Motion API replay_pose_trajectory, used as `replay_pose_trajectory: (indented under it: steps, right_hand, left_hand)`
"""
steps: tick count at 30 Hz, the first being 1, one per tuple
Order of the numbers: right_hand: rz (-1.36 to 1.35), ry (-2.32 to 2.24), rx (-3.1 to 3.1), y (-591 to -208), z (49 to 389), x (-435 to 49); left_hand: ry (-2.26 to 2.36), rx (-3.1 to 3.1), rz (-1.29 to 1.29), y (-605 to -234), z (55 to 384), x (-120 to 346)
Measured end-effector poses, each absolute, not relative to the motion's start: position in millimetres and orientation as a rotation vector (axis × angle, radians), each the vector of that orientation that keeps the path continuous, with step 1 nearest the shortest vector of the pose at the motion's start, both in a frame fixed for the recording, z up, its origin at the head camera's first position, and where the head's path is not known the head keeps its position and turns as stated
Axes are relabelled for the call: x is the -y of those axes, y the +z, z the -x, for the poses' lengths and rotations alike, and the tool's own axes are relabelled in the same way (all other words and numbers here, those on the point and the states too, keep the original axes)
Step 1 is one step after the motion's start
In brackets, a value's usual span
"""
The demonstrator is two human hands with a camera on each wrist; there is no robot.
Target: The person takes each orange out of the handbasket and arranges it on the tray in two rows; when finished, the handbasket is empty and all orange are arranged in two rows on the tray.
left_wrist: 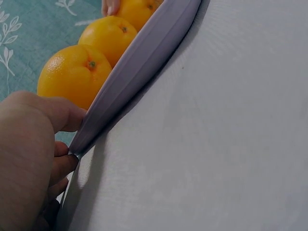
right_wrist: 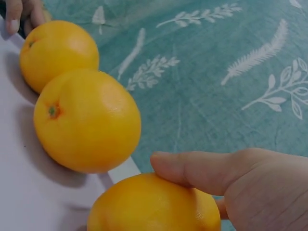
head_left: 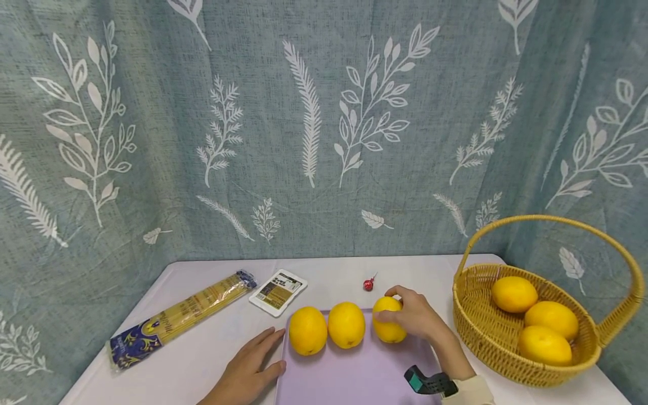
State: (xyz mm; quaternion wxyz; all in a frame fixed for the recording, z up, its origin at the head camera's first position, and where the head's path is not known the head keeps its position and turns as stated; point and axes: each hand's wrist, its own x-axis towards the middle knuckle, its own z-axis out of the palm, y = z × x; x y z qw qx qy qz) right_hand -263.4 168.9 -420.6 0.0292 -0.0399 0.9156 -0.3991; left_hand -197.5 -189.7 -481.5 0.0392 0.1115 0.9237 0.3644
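Note:
Across the far end of a lilac tray (head_left: 349,382) stand three oranges in a row. My right hand (head_left: 419,316) grips the rightmost orange (head_left: 388,334), thumb on one side and fingers on the far side. The middle orange (head_left: 346,325) and the left orange (head_left: 307,331) sit close together, untouched. At the tray's left edge, my left hand (head_left: 249,368) rests with fingers extended, its thumb and fingertips against the rim (left_wrist: 130,72). The right wrist view shows the held orange (right_wrist: 149,207) under my thumb, its lower part cut off by the frame.
A wicker basket (head_left: 473,340) with a tall handle stands at the right, holding three oranges (head_left: 514,294). Left of the tray lie a pack of spaghetti (head_left: 184,315) and a white flat package (head_left: 278,291). A red wrapped lollipop (head_left: 368,284) lies behind the tray.

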Motion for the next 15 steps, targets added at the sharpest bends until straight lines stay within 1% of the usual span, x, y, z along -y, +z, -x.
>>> replay_pose_trajectory:
  steps: [9, 15]
  right_hand:
    - [0.077, -1.267, -2.795, -424.8, 265.4, -165.7]
    - [0.131, -1.216, -2.811, -426.5, 265.1, -168.2]
  left_hand:
    - [1.101, -2.824, -0.319, -480.2, 199.3, 190.0]
    - [1.113, -2.816, -0.320, -480.1, 197.9, 189.8]
